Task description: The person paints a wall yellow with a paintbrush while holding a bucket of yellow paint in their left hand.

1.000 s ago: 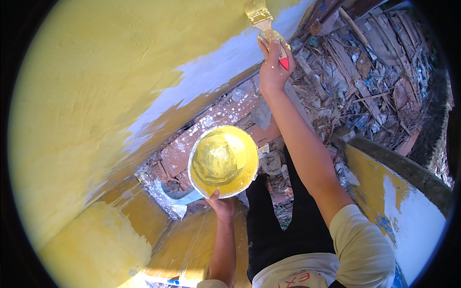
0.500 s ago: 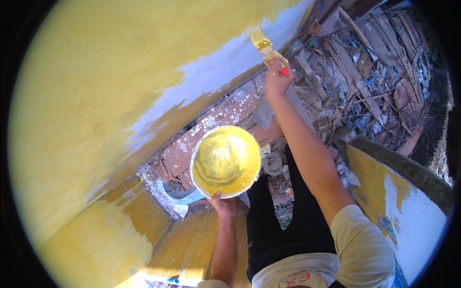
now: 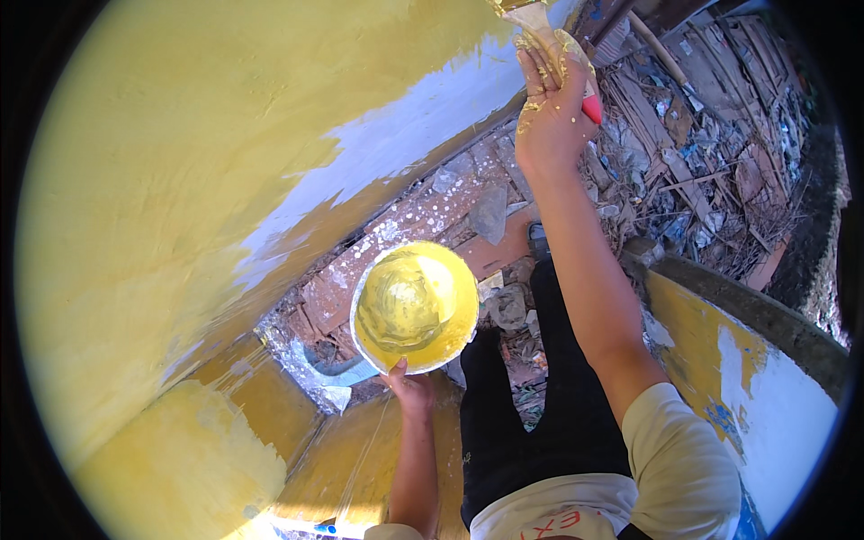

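My right hand (image 3: 556, 117) grips a paintbrush (image 3: 540, 25) by its wooden handle, which has a red end. Yellow paint spatters the fingers. The bristles reach the top edge of the picture, close to the wall (image 3: 225, 117); whether they touch it I cannot tell. Much of that wall is yellow, with a pale bare strip (image 3: 387, 130) along its lower part. In my left hand (image 3: 412, 389) is a round bucket (image 3: 416, 306), held by its near rim with the thumb over the edge. Yellow paint coats its inside.
Paint-spotted boards (image 3: 360, 279) and rubble lie along the wall's foot. Broken planks and litter (image 3: 693, 162) cover the ground at the far right. A low wall (image 3: 720, 351), partly yellow, stands on my right. A grey-blue curved piece (image 3: 342, 371) lies left of the bucket.
My right hand has moved up and to the right with the paintbrush, away from the pale strip's upper part. The bucket has shifted slightly left in my left hand.
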`<state>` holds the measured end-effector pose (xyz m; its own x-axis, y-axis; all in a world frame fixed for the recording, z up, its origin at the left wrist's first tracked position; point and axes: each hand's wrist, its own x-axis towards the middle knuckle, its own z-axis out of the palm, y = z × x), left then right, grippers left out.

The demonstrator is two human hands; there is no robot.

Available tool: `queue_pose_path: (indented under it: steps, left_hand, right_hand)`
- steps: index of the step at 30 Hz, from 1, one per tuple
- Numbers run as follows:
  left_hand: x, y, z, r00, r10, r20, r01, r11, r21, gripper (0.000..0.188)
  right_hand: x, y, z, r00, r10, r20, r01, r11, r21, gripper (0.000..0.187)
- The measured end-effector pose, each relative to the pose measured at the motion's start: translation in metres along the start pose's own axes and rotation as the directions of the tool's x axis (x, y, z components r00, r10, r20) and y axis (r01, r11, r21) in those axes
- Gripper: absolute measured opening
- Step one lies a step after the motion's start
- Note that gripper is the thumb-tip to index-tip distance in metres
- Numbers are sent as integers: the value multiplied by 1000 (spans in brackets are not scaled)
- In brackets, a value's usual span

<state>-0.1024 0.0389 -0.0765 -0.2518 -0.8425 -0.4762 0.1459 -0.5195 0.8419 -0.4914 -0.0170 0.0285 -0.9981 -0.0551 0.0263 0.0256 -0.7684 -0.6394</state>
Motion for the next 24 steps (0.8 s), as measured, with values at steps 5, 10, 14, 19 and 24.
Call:
queue_pose_path:
  steps: [5, 10, 14, 19, 24]
  left_hand:
    - [-1, 4, 6, 999, -21, 26, 22, 999, -29, 61]
    - [-3, 7, 15, 1000, -19, 16, 19, 999, -42, 61]
    - [0, 1, 1, 1000, -13, -4, 13, 1000, -3, 61]
    - [0, 1, 6, 1000, -7, -22, 7, 1000, 5, 62]
    - [3, -5, 2, 1000, 3, 8, -3, 1000, -6, 63]
  right_hand:
    - [-4, 64, -58, 983, 147, -109, -162, 976, -143, 27]
    - [8, 74, -86, 974, 98, -206, -152, 952, -265, 26]
    - [21, 53, -57, 975, 84, -208, -164, 898, -408, 22]
    - [32, 1, -8, 998, -50, -23, 42, 965, -257, 23]
    - [38, 15, -37, 997, -3, -76, 2, 1000, -5, 28]
